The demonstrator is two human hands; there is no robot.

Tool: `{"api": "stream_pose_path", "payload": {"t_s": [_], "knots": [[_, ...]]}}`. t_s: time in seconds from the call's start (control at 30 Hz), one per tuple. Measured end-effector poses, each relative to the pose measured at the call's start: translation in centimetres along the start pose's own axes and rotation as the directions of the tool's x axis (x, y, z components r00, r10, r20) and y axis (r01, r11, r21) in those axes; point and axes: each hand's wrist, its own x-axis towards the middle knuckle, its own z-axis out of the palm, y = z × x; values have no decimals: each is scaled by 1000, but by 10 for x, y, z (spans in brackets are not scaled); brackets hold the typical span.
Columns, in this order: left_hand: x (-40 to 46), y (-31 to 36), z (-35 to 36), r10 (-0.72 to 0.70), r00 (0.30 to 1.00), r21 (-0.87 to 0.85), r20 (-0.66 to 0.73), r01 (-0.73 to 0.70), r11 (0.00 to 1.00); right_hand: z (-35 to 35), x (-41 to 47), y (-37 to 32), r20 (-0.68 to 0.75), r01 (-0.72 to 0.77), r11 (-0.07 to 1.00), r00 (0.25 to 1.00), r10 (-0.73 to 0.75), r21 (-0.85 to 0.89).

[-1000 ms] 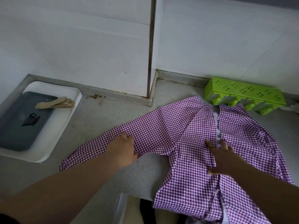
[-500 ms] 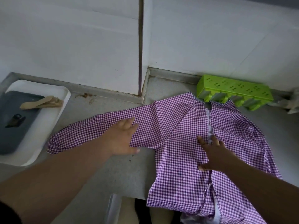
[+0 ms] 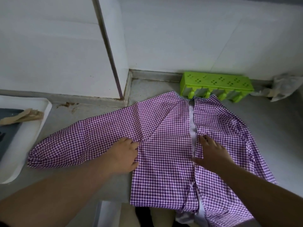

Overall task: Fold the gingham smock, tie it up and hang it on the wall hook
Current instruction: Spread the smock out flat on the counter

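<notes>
The gingham smock [image 3: 164, 145], in purple and white checks, is spread flat on the grey counter [image 3: 91, 118], with its slit opening turned upward and its collar close to the wall. Its lower hem is hung over the front edge of the counter. One sleeve is stretched out to the left, and its cuff is found just beside the white tray [image 3: 24, 145]. The left hand [image 3: 124, 154] is laid on the cloth where this sleeve meets the body; its fingers are bent and some cloth seems to be gathered under them, but a firm grip cannot be told. The right hand [image 3: 211, 153] is pressed flat on the smock beside the opening, with fingers straight and spread. A green plastic rack [image 3: 216, 87] is placed against the wall, just behind the collar. A crumpled clear bag [image 3: 285, 87] is seen at the far right.
</notes>
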Motion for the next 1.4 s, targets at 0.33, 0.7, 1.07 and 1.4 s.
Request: {"api": "stream_pose_path", "payload": {"t_s": [0.33,0.7,1.07,1.4], "knots": [[65,88,-74,92,995,-267,-39,-99,959,4,1,-12,68,142,945,983,-169,293],[133,180,-136,-111,954,-86,279,140,986,-10,-57,133,-92,-258,792,926,366,553],[170,212,-155,-321,909,121,265,299,947,19,-101,189,156,-565,699,814,560,438],[180,225,-159,-256,924,104,283,236,966,4,-96,241,273,-452,837,885,378,307]]}}
